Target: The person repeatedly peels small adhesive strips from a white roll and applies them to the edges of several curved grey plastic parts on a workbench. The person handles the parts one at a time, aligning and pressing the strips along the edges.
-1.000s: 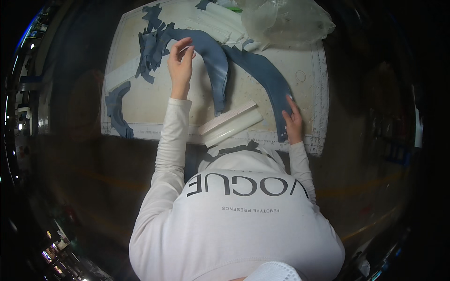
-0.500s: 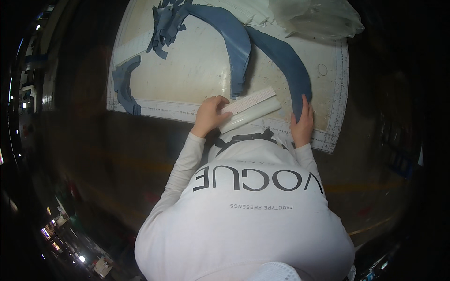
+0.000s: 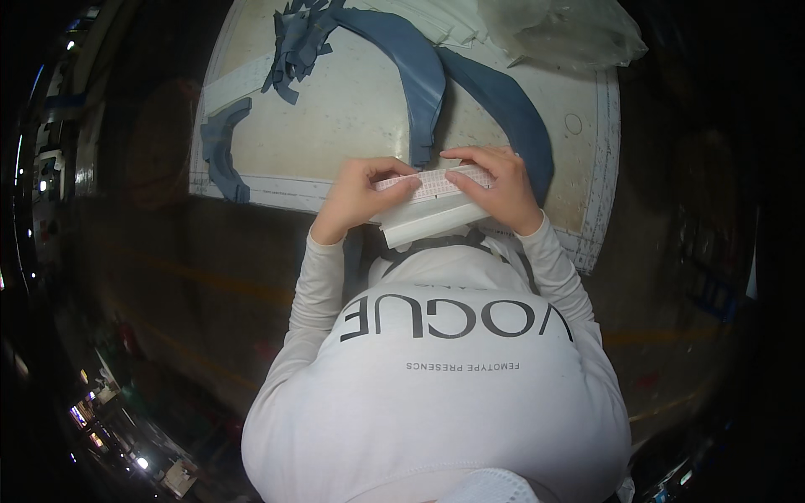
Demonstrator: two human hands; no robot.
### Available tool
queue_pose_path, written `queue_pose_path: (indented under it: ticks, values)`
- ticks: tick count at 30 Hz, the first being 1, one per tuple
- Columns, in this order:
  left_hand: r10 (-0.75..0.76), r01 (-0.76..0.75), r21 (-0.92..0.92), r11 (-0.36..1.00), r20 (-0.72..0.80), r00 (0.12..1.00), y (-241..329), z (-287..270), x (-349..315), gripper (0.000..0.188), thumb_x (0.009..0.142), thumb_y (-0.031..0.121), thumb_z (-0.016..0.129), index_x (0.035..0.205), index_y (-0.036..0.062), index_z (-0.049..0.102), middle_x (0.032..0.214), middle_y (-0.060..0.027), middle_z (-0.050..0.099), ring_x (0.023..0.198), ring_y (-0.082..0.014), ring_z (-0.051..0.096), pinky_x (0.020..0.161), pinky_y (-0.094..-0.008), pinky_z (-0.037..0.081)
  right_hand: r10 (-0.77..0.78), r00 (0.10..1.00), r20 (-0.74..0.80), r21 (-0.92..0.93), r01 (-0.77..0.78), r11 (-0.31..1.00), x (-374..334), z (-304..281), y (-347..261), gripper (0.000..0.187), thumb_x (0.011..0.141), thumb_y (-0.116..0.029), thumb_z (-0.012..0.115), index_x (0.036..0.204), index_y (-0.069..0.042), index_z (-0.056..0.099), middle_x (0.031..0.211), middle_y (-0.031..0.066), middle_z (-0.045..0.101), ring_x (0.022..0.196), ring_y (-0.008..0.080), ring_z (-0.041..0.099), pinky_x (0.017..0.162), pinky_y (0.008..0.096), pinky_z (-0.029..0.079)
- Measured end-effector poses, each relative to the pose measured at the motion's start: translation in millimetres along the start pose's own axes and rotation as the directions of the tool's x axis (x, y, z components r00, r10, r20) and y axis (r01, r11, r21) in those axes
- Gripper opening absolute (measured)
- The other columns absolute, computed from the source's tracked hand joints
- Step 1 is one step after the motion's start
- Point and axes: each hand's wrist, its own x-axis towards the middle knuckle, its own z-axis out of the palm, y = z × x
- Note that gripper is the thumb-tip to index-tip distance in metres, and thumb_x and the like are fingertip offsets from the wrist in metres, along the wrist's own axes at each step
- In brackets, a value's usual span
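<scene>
A big pale worktop (image 3: 335, 126) has many things on it. A see-through plastic bag (image 3: 566, 33) sits at its far right corner. Two long, curved blue strips (image 3: 423, 84) bend toward the person; the right one is partly behind the right hand. A messy heap of blue scraps (image 3: 298, 54) is at the far left, and a short curved blue piece (image 3: 220, 151) lies near the left edge. The left hand (image 3: 362, 194) and the right hand (image 3: 501, 186) each pinch one end of the ruler, thumbs on top. A white strip (image 3: 423, 220) is just beside it, on the person's side. The pale ruler (image 3: 436, 183) is at the near edge, between the hands.
</scene>
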Motion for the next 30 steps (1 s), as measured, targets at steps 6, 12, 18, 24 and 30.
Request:
queue_pose_path:
  ticks: [6, 12, 18, 24, 30]
  values:
    - [0.005, -0.007, -0.076, 0.997, -0.025, 1.000, 12.0, -5.8, -2.8, 0.016, 0.087, 0.011, 0.070, 0.092, -0.0036, 0.073, 0.081, -0.0045, 0.070, 0.074, -0.0075, 0.060, 0.068, -0.0209, 0.048, -0.233, 0.953, -0.192, -0.125, 0.212, 0.969, 6.9, 1.2, -6.6, 0.018, 0.076, -0.010, 0.075, 0.094, -0.010, 0.073, 0.090, 0.0029, 0.068, 0.087, 0.0210, 0.064, 0.083, 0.0348, 0.044]
    - [-0.014, 0.012, -0.106, 0.994, -0.020, 1.000, 16.1, -4.3, -1.6, 0.017, 0.086, 0.012, 0.071, 0.090, -0.0037, 0.073, 0.079, -0.0043, 0.069, 0.072, -0.0070, 0.059, 0.064, -0.0204, 0.046, -0.312, 0.922, -0.230, -0.152, 0.282, 0.947, 8.1, 3.9, -7.4, 0.016, 0.073, -0.005, 0.076, 0.088, -0.008, 0.071, 0.088, 0.0029, 0.068, 0.085, 0.0207, 0.064, 0.077, 0.0338, 0.049]
    - [-0.009, 0.008, -0.158, 0.987, -0.007, 1.000, 14.4, -3.1, -0.6, 0.017, 0.086, 0.012, 0.071, 0.090, -0.0035, 0.073, 0.079, -0.0039, 0.069, 0.072, -0.0066, 0.058, 0.064, -0.0204, 0.046, -0.217, 0.926, -0.308, -0.075, 0.204, 0.976, 3.2, 10.9, -11.7, 0.014, 0.073, -0.002, 0.075, 0.085, -0.006, 0.070, 0.087, 0.0047, 0.068, 0.084, 0.0217, 0.064, 0.071, 0.0329, 0.053]
    - [-0.030, 0.031, -0.169, 0.985, 0.011, 0.999, 15.8, -2.9, -2.0, 0.016, 0.086, 0.012, 0.071, 0.091, -0.0035, 0.072, 0.078, -0.0030, 0.068, 0.070, -0.0059, 0.057, 0.061, -0.0195, 0.043, -0.266, 0.904, -0.333, -0.081, 0.254, 0.964, 4.7, 10.9, -17.6, 0.025, 0.072, 0.001, 0.076, 0.095, -0.007, 0.071, 0.090, 0.0057, 0.070, 0.085, 0.0230, 0.066, 0.073, 0.0332, 0.052]
    - [0.007, -0.008, -0.165, 0.986, -0.004, 1.000, 17.1, -1.0, -1.1, 0.016, 0.087, 0.012, 0.070, 0.090, -0.0034, 0.072, 0.076, -0.0023, 0.066, 0.069, -0.0050, 0.055, 0.058, -0.0189, 0.041, -0.373, 0.869, -0.326, -0.247, 0.302, 0.921, 2.2, 17.0, -23.9, 0.034, 0.073, 0.001, 0.075, 0.105, -0.008, 0.070, 0.089, 0.0043, 0.070, 0.085, 0.0216, 0.067, 0.076, 0.0312, 0.052]
